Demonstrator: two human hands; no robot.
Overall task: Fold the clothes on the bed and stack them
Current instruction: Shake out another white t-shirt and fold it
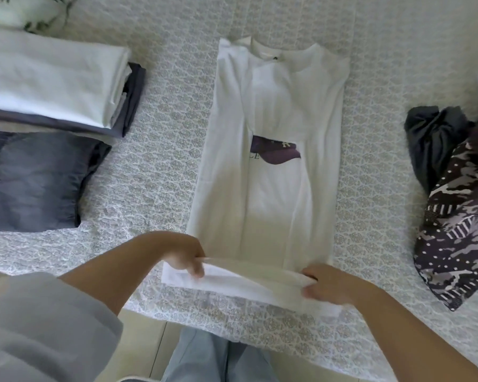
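While gripped, shirt hem [249, 282] at bed edge [232, 323]

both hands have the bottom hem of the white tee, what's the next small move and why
Probably lift the hem and carry it up toward the collar. The white t-shirt already lies in a long strip with its sides folded in, and the left hand and right hand each grip a corner of the hem, so a fold lengthwise looks due.

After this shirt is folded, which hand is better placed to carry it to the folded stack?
Probably left: the left hand grips the white shirt hem on the side nearer the folded stack; the right hand is farther.
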